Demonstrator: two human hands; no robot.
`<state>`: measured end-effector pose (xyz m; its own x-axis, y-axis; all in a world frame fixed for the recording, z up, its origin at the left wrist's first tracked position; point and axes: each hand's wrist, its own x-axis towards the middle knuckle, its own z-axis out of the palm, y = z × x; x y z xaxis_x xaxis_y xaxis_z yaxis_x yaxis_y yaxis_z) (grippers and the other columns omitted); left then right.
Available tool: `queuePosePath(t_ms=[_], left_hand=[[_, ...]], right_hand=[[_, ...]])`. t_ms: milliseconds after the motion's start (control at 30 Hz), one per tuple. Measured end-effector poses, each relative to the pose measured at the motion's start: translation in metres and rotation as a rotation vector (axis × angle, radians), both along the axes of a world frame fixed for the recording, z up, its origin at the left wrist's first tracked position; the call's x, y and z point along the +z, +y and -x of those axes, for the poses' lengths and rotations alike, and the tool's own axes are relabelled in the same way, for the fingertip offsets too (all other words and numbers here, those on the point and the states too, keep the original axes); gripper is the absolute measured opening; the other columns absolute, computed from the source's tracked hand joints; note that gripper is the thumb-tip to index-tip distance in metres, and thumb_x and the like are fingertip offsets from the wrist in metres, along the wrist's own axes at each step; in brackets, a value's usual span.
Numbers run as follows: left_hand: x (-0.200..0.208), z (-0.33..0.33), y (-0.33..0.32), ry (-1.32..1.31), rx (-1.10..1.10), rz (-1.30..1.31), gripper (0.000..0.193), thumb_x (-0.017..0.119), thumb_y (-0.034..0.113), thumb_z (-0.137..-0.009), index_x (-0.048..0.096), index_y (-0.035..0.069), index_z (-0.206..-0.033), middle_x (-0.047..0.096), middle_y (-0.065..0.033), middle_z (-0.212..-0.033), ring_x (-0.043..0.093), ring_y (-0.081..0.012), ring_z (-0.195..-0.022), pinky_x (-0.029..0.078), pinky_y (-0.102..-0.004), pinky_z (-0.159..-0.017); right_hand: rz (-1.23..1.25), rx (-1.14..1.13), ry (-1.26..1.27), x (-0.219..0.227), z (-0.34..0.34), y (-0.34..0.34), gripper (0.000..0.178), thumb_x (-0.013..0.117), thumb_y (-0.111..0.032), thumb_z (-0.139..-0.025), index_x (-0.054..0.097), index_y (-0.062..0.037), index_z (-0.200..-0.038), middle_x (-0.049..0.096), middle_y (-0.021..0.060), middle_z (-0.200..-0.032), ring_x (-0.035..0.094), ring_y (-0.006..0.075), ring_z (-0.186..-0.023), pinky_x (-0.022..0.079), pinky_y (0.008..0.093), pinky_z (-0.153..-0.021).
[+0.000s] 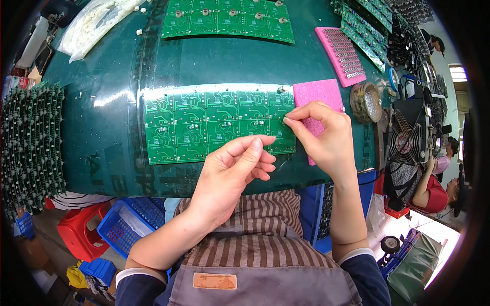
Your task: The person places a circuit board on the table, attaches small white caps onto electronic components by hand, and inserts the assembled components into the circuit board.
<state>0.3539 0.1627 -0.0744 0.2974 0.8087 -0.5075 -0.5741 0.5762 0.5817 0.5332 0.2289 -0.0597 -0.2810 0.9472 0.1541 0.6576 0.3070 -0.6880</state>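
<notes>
A green circuit board panel [191, 145] lies flat on the table in front of me. Over its right end, my right hand [326, 135] pinches a tiny part between thumb and forefinger, right at the board's surface; the fingertips mostly hide it. One small silver metal component [281, 89] stands at the panel's upper right corner. My left hand [229, 166] hovers over the lower edge, palm turned inward, thumb against the forefinger and the other fingers curled. Whatever it holds, if anything, is hidden. A pink foam block [317, 92] sits beside the panel, partly behind my right hand.
Another green panel [224, 25] with silver components lies at the far side. Pink foam [343, 58] carries rows of small metal parts, near a tape roll [366, 102]. Stacked boards [33, 148] stand at left; a bag of white pieces [97, 25] lies behind. Other people sit at far right.
</notes>
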Motion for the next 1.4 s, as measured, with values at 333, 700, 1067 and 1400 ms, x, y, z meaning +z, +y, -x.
queuePosePath(t_ms=[333, 700, 1067, 1400], left_hand=[[-0.004, -0.003, 0.0, -0.026, 0.029, 0.02, 0.026, 0.055, 0.019, -0.093, 0.055, 0.003, -0.112, 0.063, -0.0085, -0.094, 0.059, -0.0117, -0.079, 0.048, -0.0243, -0.069], [-0.002, 0.0, 0.001, -0.013, 0.014, -0.02, 0.024, 0.06, 0.014, -0.089, 0.058, 0.001, -0.109, 0.064, -0.0089, -0.094, 0.058, -0.0111, -0.079, 0.047, -0.0221, -0.07], [0.004, -0.004, 0.001, 0.034, -0.024, -0.022, 0.028, 0.065, 0.013, -0.086, 0.06, -0.001, -0.11, 0.065, -0.0093, -0.098, 0.059, -0.0111, -0.081, 0.048, -0.0233, -0.071], [0.001, -0.006, -0.002, 0.056, -0.031, -0.077, 0.025, 0.063, 0.009, -0.086, 0.059, -0.001, -0.108, 0.065, -0.0085, -0.096, 0.06, -0.0114, -0.08, 0.048, -0.0229, -0.07]], right_hand=[[-0.141, -0.087, 0.074, -0.015, 0.004, -0.011, 0.008, 0.068, 0.0, -0.072, 0.061, -0.0007, -0.075, 0.064, 0.0089, -0.073, 0.061, 0.0218, -0.068, 0.048, 0.03, -0.059], [-0.265, -0.104, -0.087, -0.007, -0.025, -0.009, 0.009, 0.068, 0.0, -0.071, 0.066, -0.003, -0.079, 0.065, 0.0123, -0.091, 0.061, 0.0239, -0.084, 0.049, 0.0317, -0.073], [-0.352, -0.586, -0.294, -0.03, -0.056, -0.009, 0.007, 0.059, -0.007, -0.084, 0.059, -0.0015, -0.088, 0.061, 0.0127, -0.076, 0.059, 0.0261, -0.069, 0.046, 0.0371, -0.061], [0.355, -0.154, 0.802, 0.009, 0.008, -0.059, 0.01, 0.059, 0.008, -0.083, 0.058, 0.0052, -0.092, 0.064, 0.0141, -0.094, 0.062, 0.0172, -0.09, 0.05, 0.0282, -0.082]])
